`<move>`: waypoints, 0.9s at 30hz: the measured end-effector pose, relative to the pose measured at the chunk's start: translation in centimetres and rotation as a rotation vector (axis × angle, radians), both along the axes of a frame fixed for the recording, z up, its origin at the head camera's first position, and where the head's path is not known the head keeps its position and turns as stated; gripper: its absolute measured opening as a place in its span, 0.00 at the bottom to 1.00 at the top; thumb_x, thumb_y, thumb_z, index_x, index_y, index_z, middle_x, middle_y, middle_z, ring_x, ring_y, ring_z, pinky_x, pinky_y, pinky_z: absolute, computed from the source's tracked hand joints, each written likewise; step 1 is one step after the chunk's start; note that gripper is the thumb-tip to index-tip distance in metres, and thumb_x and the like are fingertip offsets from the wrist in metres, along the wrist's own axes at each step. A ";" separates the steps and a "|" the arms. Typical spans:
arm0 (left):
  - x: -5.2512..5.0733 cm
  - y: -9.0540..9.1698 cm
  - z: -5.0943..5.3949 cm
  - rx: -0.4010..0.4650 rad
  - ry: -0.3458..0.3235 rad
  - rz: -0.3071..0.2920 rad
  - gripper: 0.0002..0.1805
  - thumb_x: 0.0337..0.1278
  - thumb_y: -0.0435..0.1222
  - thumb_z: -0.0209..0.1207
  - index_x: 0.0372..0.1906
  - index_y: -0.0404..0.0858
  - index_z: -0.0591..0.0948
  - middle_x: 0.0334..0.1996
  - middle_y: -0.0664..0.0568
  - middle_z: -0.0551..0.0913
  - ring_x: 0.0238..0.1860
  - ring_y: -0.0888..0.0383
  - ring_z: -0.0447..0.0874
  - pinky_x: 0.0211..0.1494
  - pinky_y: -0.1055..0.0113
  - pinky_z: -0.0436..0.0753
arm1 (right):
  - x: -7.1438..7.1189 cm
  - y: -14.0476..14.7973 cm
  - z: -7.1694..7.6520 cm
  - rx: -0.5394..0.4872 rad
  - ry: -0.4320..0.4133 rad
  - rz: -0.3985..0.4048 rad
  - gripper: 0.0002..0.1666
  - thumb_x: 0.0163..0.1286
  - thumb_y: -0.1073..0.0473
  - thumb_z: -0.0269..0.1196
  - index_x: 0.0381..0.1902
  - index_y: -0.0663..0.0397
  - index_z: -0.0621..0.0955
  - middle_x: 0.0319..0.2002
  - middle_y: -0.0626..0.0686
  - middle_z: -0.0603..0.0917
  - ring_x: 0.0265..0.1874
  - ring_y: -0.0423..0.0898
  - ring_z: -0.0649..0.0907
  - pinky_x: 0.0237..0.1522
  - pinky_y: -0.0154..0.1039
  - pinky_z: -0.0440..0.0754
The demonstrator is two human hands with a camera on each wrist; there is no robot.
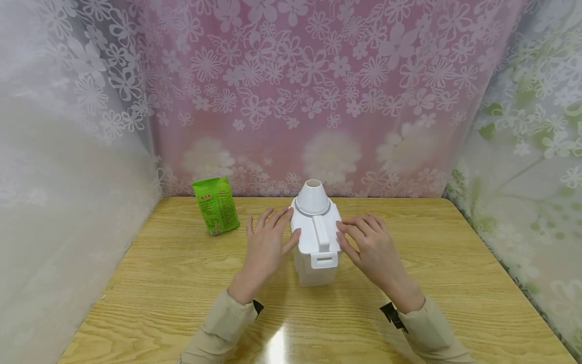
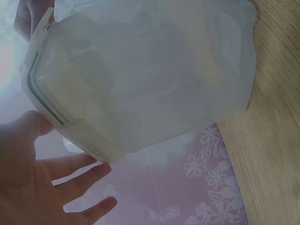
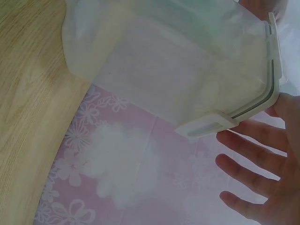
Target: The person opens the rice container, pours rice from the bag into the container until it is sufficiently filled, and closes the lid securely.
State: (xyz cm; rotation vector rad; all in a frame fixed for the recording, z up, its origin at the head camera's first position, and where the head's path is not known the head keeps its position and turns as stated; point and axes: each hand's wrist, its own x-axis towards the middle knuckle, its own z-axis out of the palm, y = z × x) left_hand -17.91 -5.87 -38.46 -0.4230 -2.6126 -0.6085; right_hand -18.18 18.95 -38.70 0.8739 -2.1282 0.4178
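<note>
A translucent plastic storage container (image 1: 316, 275) stands upright on the table, with a white lid (image 1: 303, 235) on top. The lid carries a cone-shaped spout cap (image 1: 312, 199) at the back, a raised handle (image 1: 321, 233) and a front clip (image 1: 324, 261). My left hand (image 1: 265, 247) touches the lid's left edge with thumb and fingertips, its fingers spread and fairly straight. On the opposite side, my right hand (image 1: 377, 247) has its thumb and fingertips at the lid's right edge near a side clip (image 3: 206, 125), its other fingers extended.
A green printed bag (image 1: 215, 206) stands at the back left of the wooden table (image 1: 182, 283). Pink floral curtain (image 1: 282, 101) hangs behind the table, and pale sheeting (image 1: 68, 167) closes in the sides.
</note>
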 end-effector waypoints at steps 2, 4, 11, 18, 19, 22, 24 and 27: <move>-0.2 -0.2 0.0 0.007 -0.020 -0.014 0.28 0.72 0.50 0.57 0.70 0.45 0.76 0.66 0.49 0.78 0.71 0.40 0.68 0.69 0.26 0.57 | 0.1 0.0 0.0 -0.001 0.004 -0.001 0.27 0.82 0.47 0.51 0.44 0.61 0.88 0.42 0.56 0.88 0.43 0.57 0.84 0.53 0.58 0.77; -0.3 -0.3 0.0 0.017 -0.044 -0.033 0.28 0.73 0.50 0.56 0.71 0.45 0.75 0.67 0.49 0.77 0.72 0.39 0.67 0.70 0.27 0.56 | 0.1 0.0 -0.1 -0.005 0.009 0.001 0.27 0.82 0.46 0.50 0.43 0.60 0.88 0.41 0.56 0.88 0.42 0.56 0.84 0.53 0.58 0.77; -0.7 -1.0 -0.2 0.053 -0.102 -0.098 0.27 0.76 0.49 0.53 0.73 0.46 0.73 0.70 0.52 0.74 0.74 0.39 0.63 0.71 0.27 0.55 | 0.4 -0.1 -0.2 -0.008 0.006 0.001 0.28 0.82 0.46 0.49 0.42 0.58 0.89 0.39 0.54 0.87 0.40 0.55 0.84 0.56 0.60 0.77; -0.6 -1.1 -0.2 0.072 -0.090 -0.116 0.26 0.76 0.47 0.53 0.72 0.44 0.73 0.69 0.50 0.75 0.74 0.39 0.63 0.70 0.26 0.55 | 0.5 -0.1 -0.4 -0.022 -0.009 0.000 0.26 0.82 0.46 0.50 0.42 0.58 0.88 0.40 0.54 0.87 0.42 0.55 0.84 0.56 0.62 0.76; -0.6 -1.1 -0.2 0.074 -0.087 -0.114 0.26 0.75 0.47 0.53 0.72 0.44 0.74 0.69 0.50 0.75 0.73 0.39 0.64 0.70 0.26 0.55 | 0.5 -0.1 -0.4 -0.025 -0.010 0.002 0.26 0.82 0.47 0.50 0.43 0.58 0.88 0.40 0.54 0.87 0.42 0.55 0.84 0.56 0.62 0.76; -0.5 -1.1 -0.3 0.078 -0.078 -0.108 0.26 0.75 0.46 0.53 0.72 0.43 0.74 0.69 0.50 0.75 0.73 0.39 0.64 0.70 0.27 0.56 | 0.4 -0.1 -0.4 -0.026 -0.015 0.001 0.24 0.81 0.48 0.52 0.43 0.58 0.88 0.41 0.54 0.87 0.42 0.55 0.84 0.56 0.60 0.76; -0.4 -1.0 -0.3 0.082 -0.075 -0.105 0.26 0.75 0.46 0.53 0.72 0.42 0.74 0.69 0.50 0.75 0.73 0.39 0.64 0.70 0.27 0.56 | 0.3 -0.1 -0.4 -0.029 -0.015 0.002 0.23 0.81 0.49 0.53 0.43 0.58 0.88 0.41 0.54 0.87 0.42 0.55 0.84 0.56 0.60 0.77; -0.4 -1.0 -0.3 0.085 -0.079 -0.102 0.26 0.76 0.46 0.52 0.72 0.42 0.73 0.70 0.50 0.74 0.74 0.40 0.64 0.71 0.27 0.55 | 0.3 -0.1 -0.4 -0.027 -0.014 0.001 0.23 0.81 0.48 0.53 0.43 0.57 0.88 0.40 0.54 0.87 0.41 0.54 0.84 0.55 0.59 0.77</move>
